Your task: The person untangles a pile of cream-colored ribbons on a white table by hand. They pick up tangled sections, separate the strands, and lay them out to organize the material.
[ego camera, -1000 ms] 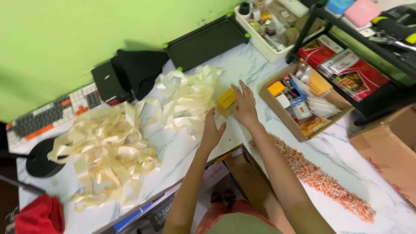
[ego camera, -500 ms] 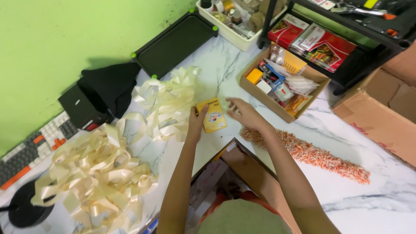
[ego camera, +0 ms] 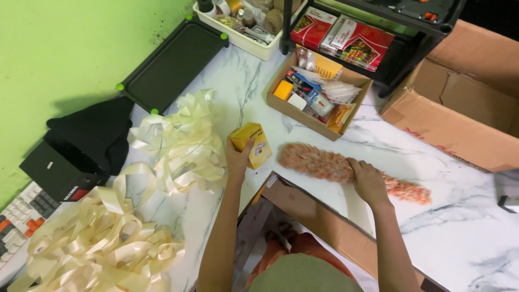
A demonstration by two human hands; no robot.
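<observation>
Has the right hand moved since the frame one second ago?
Yes. The right hand left the small yellow box and went rightward along the marble table, now resting on the orange duster.

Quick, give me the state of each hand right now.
Left hand: closed on the small yellow box, held upright on the marble table.
Right hand: closed over the orange fluffy duster.

"What lay on the marble table (ego camera: 465,238) around the work?"

"Heaps of cream ribbon (ego camera: 108,238) to the left — beside a black box (ego camera: 57,173), a black cloth (ego camera: 94,130) and a keyboard (ego camera: 19,216). A black tray (ego camera: 173,62) leaned by the green wall (ego camera: 65,48). An open cardboard box of small supplies (ego camera: 319,94) sat farther back — a large carton (ego camera: 459,113) stood at the right."
</observation>
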